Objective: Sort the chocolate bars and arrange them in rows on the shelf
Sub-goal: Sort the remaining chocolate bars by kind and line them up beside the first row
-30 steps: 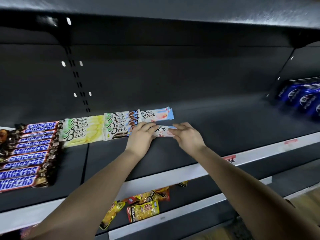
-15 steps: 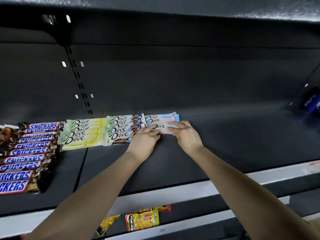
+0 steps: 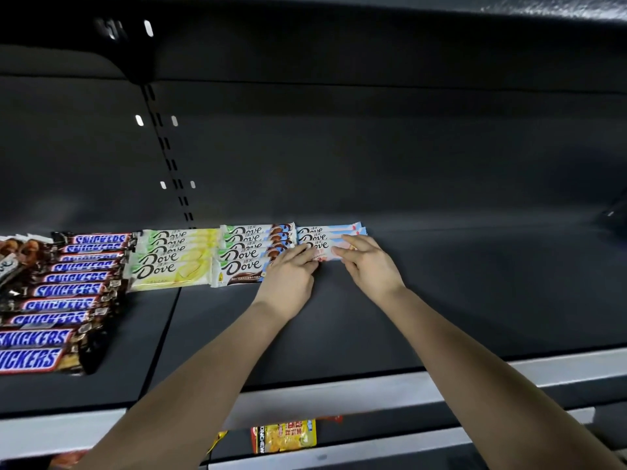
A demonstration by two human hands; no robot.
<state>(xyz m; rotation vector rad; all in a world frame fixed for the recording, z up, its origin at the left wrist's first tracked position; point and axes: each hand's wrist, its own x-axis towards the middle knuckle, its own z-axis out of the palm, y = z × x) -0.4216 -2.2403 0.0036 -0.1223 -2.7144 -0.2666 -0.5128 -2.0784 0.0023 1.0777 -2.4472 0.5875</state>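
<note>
Both hands are on the pink bar point(image 3: 320, 250), which lies flat toward the back edge of the shelf point(image 3: 441, 300), just in front of two more pink bars point(image 3: 330, 232). The left hand point(image 3: 291, 271) pinches its left end and the right hand point(image 3: 371, 266) its right end. The brown Doves point(image 3: 251, 254) touch it on the left, with the yellow Doves point(image 3: 173, 262) and Snickers point(image 3: 64, 290) beyond.

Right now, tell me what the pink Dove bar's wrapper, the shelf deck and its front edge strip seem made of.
The pink Dove bar wears thin printed film, likely plastic, with a slight sheen. The shelf deck looks like dark painted sheet metal, matte, with a straight panel seam. The front edge strip is pale and smooth, plastic or metal; unclear which.
</note>
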